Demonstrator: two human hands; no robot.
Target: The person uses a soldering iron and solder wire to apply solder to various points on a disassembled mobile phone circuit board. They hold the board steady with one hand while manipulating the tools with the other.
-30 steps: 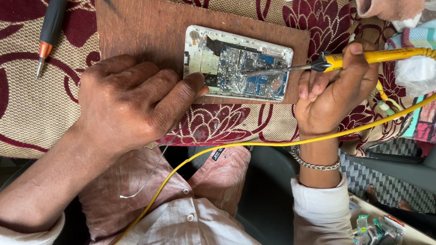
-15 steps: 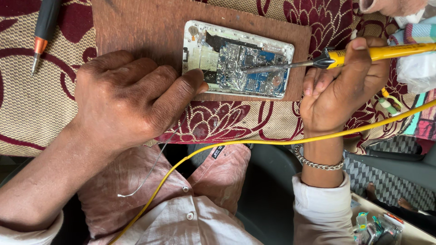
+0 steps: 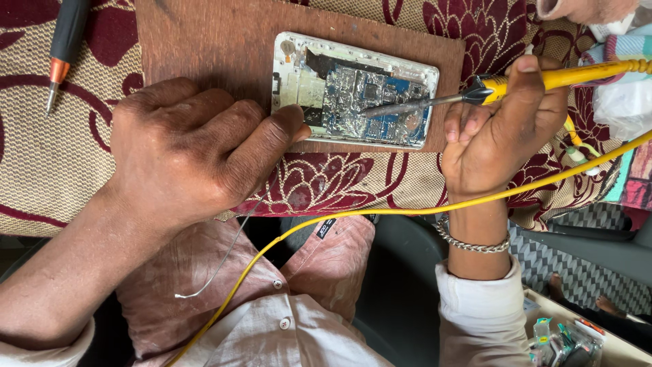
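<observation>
An opened phone (image 3: 353,92) with its circuit board bare lies on a brown wooden board (image 3: 204,41). My right hand (image 3: 499,129) grips a yellow-handled soldering iron (image 3: 543,80); its metal tip rests on the circuit board. My left hand (image 3: 193,149) lies on the board's near edge, thumb pressed against the phone's left lower corner. A thin grey solder wire (image 3: 227,255) runs down from under that hand; whether the fingers pinch it is hidden.
A maroon-and-beige floral cloth (image 3: 339,183) covers the table. A black-and-orange screwdriver (image 3: 64,47) lies at top left. The iron's yellow cord (image 3: 380,212) crosses my lap. A box of small parts (image 3: 570,340) sits at bottom right. Another person's hand (image 3: 584,8) shows at top right.
The view has shifted slightly. The iron's tip has stayed on the circuit board and my left hand has kept its place at the phone.
</observation>
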